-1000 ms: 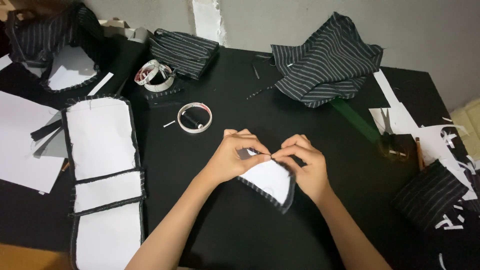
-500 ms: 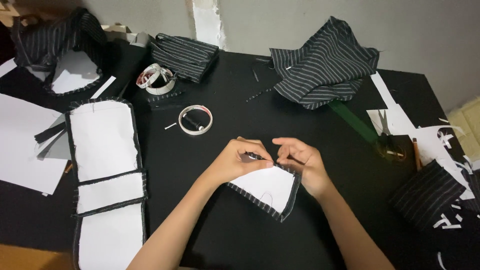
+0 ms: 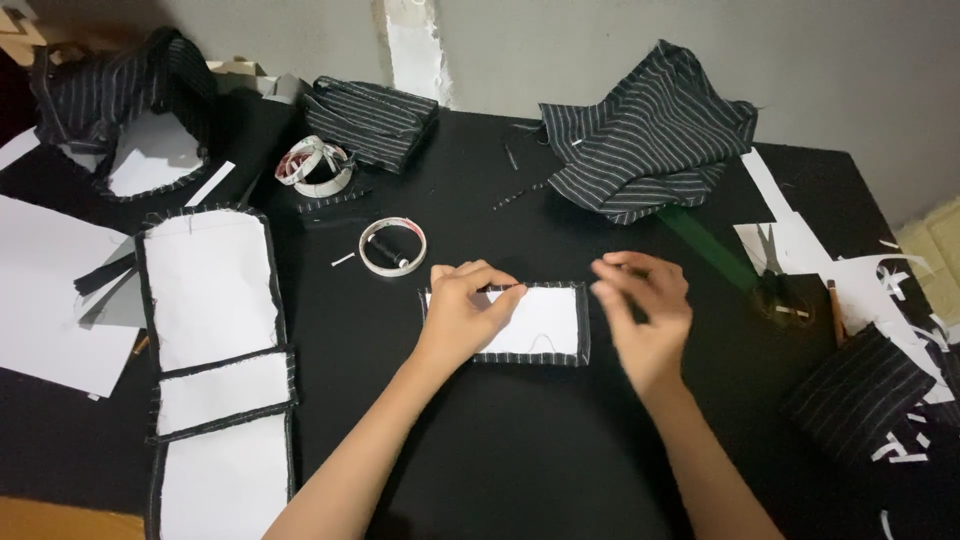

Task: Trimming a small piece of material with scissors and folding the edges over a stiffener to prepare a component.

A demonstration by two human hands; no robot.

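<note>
A small rectangular panel (image 3: 545,322), white on top with a black pinstriped border, lies flat on the black table (image 3: 520,450). My left hand (image 3: 465,312) rests on its left end, with the fingertips pinching its top edge. My right hand (image 3: 648,312) hovers just off the panel's right end, blurred, with its fingers loosely curled and apart and nothing visible in them. A short thread lies on the white face near the lower edge.
A tape roll with a black thread spool inside (image 3: 392,246) sits just left of the panel. Larger white panels (image 3: 210,290) and paper sheets (image 3: 50,290) lie left. Striped fabric heap (image 3: 650,140), green ruler (image 3: 705,245), scissors (image 3: 775,290) and paper scraps are right.
The panel, held curved between both hands before, now lies spread flat. My right hand has let go and moved off to the right; my left hand stays on it.
</note>
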